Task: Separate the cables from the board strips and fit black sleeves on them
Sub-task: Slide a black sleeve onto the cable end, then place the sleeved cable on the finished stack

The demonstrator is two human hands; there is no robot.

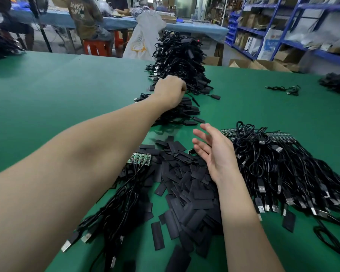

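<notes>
The left hand (170,91) reaches far forward, fingers curled at the tall heap of sleeved black cables (182,61); whether it grips one I cannot tell. The right hand (214,152) hovers with relaxed fingers, nearer and directly above the loose flat black sleeves (186,185) on the green table (67,91).

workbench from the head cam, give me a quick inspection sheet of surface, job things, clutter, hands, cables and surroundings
surface: green mat covers the bench.
job's things: loose black sleeves heaped in front; a green board strip with cables attached lies at the heap's left edge.
clutter: one stray cable lies alone at far right.
grippers: left hand reaches out, fingers curled, at the tall cable pile; what it holds is hidden. right hand open above the sleeves, holding nothing.
cables: bundle with USB plugs on the right, still on board strips.
surroundings: blue shelving at right, seated people behind.
</notes>
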